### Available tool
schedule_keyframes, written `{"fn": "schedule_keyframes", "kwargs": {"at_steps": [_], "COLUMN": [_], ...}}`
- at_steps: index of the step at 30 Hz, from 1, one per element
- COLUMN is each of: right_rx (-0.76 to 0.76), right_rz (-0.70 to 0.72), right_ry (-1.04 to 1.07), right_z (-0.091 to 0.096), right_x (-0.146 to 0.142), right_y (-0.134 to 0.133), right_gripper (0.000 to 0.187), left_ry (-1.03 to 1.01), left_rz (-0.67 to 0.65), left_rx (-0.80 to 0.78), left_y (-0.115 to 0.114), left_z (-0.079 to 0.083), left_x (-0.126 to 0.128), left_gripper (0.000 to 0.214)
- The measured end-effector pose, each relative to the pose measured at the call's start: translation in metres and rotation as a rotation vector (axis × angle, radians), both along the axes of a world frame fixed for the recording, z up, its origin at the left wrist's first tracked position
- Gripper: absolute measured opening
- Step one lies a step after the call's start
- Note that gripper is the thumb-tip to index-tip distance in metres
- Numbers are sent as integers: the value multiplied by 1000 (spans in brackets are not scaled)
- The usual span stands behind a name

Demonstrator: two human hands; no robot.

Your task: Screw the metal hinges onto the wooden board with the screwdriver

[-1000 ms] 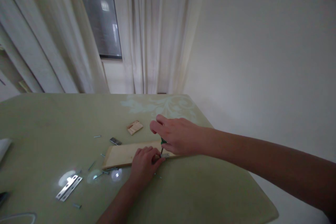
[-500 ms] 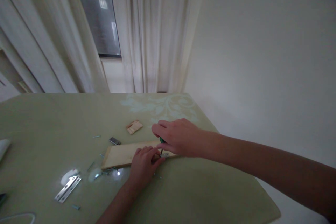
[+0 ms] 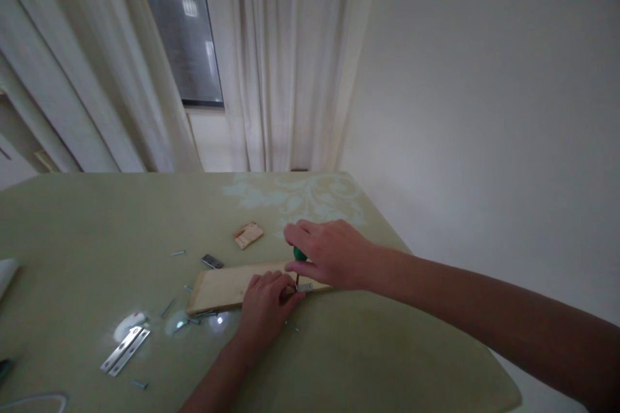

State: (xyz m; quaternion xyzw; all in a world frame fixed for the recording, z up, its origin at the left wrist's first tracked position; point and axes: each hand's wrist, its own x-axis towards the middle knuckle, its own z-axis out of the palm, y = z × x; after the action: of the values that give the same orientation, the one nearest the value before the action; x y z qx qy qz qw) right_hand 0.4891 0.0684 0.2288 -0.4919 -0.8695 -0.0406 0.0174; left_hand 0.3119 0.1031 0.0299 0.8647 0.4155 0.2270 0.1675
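My right hand [image 3: 334,251] is closed around the green handle of a screwdriver [image 3: 299,254], whose shaft points down. Its tip meets a small metal plate [image 3: 306,287] with holes, lying along the near edge of a pale wooden board [image 3: 220,284]. On the board rests my left hand [image 3: 266,306], with thumb and fingers closed at the left end of the plate, beside the screwdriver tip. These fingers hide part of the plate and any screw under the tip. The board's right part is behind my right hand.
On the green table [image 3: 97,219] lie a metal hinge [image 3: 126,350], a dark metal catch [image 3: 212,261] and small wood pieces [image 3: 248,234]. Several screws are scattered about, one screw [image 3: 140,384] near the front. A white cable [image 3: 43,395] curves at the lower left.
My right hand has shifted slightly right and turned a little, so more of the green handle shows. The left hand and board stay nearly where they were.
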Motion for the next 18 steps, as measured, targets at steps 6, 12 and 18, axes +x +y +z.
{"fn": "schedule_keyframes", "kwargs": {"at_steps": [6,12,18], "right_rx": [-77,-108,-28], "right_rz": [19,39,50], "right_ry": [-12,24,177], "right_z": [8,13,-17], "right_x": [2,3,8], "right_y": [5,6,12], "right_gripper": [30,26,33], "left_ry": [9,-7,-18], "left_rz": [-7,1,-4], "left_rx": [-23,-32,-41], "left_y": [0,0,1], "left_z": [2,3,2], "left_x": [0,0,1], "left_gripper": [13,11,11]}}
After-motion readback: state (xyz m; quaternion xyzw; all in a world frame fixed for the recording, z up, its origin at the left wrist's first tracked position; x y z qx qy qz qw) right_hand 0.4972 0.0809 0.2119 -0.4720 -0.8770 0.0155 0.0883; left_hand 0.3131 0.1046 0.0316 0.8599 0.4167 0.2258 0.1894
